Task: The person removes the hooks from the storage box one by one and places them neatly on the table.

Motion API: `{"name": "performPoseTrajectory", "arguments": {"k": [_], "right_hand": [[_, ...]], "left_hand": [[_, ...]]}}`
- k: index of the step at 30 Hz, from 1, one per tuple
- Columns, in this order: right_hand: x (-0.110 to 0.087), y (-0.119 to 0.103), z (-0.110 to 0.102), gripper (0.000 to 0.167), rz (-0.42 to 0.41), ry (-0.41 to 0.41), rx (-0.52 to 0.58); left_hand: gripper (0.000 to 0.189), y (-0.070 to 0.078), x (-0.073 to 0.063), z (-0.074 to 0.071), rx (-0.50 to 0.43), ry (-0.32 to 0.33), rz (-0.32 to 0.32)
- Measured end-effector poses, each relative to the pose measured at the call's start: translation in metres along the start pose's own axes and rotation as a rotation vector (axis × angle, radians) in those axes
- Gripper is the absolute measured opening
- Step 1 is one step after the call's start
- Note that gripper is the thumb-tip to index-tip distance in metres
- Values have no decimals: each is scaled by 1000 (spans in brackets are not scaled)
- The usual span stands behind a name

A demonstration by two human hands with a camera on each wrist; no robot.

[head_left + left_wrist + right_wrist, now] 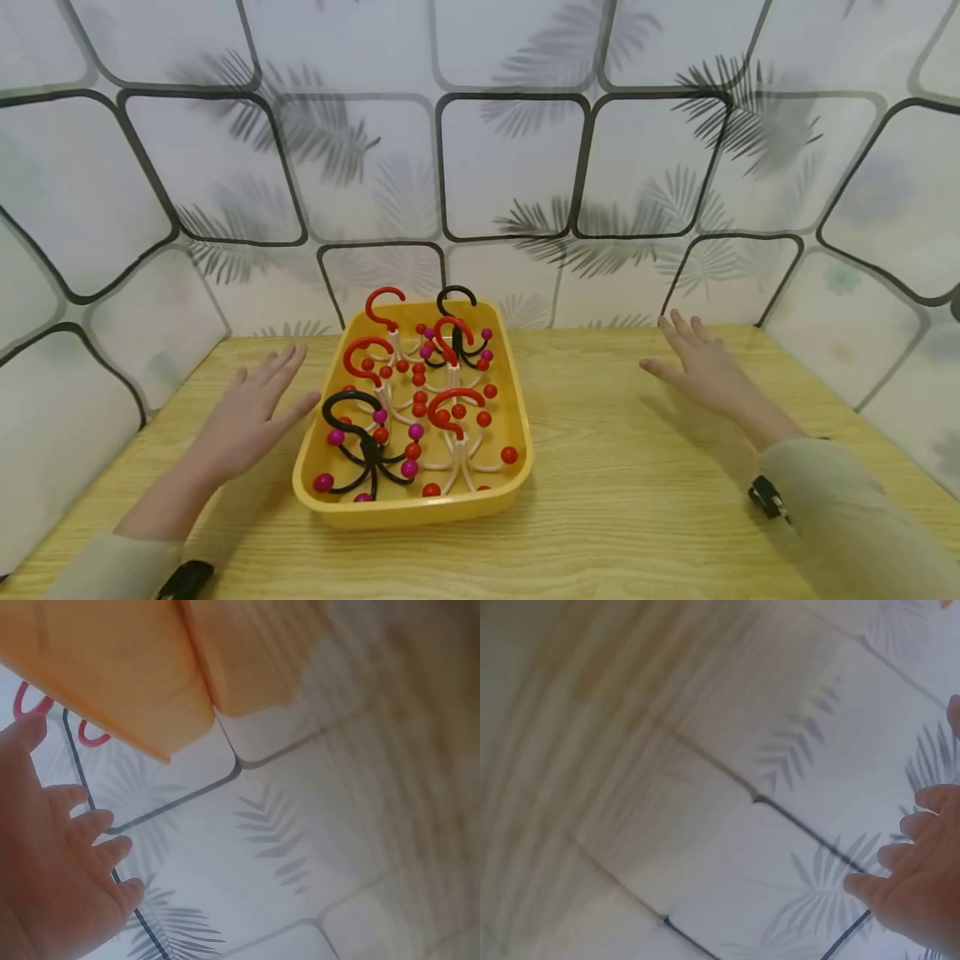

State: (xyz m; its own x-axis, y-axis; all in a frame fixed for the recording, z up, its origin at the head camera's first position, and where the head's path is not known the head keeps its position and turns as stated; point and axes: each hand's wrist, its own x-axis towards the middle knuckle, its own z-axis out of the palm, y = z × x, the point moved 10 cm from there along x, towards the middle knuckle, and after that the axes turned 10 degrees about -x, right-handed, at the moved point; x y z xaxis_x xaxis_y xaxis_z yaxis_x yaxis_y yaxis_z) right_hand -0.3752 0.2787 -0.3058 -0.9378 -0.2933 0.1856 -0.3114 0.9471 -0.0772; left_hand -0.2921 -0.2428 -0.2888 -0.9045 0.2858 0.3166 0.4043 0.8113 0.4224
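A yellow tray [519,392] sits on a wooden table [600,467], left of the middle, with its far end close to the patterned wall [517,167]. Six many-armed hooks stand in it, in two rough rows running from near to far. The near left one is a black hook [370,450] with magenta balls on its arms, and a second black hook [457,342] of the same kind stands at the far right. The other four have red curved tops, pale stems and pale arms tipped with red balls: a near right red hook [459,450], a middle left one, a middle right one and a far left one.

The left hand [251,421] is just left of the tray, its fingers straight and its thumb spread toward the tray's left rim; whether the thumb touches the rim I cannot tell. It holds nothing. The right hand [705,375] is well to the right of the tray, over the far right part of the table, fingers extended and thumb apart, also holding nothing. Both arms wear pale sleeves [847,500], with a small black device [767,497] at the right wrist.
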Motion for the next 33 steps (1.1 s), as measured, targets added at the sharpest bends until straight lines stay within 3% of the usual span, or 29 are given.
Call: {"name": "performPoseTrajectory", "arguments": {"k": [8, 12, 16, 20, 24, 27, 33], "right_hand": [[6, -60, -5, 82, -150, 28, 290], [6, -104, -17, 67, -288, 80, 466], [3, -155, -23, 50, -435, 44, 611], [0, -203, -19, 43, -554, -50, 649], [0, -237, -12, 43, -596, -148, 652], [1, -253, -7, 41, -604, -186, 639], [0, -272, -3, 31, -645, -179, 599]], "left_hand": [[73, 14, -17, 5, -131, -56, 10], [74, 23, -24, 7, -168, -62, 21], [76, 28, -33, 9, -186, -69, -13], [82, 31, -42, 10, -217, -70, -78], [88, 35, -51, 10, -265, -52, -133], [91, 34, -56, 13, -331, -50, -208], [91, 31, -73, 25, -524, -65, -406]]}}
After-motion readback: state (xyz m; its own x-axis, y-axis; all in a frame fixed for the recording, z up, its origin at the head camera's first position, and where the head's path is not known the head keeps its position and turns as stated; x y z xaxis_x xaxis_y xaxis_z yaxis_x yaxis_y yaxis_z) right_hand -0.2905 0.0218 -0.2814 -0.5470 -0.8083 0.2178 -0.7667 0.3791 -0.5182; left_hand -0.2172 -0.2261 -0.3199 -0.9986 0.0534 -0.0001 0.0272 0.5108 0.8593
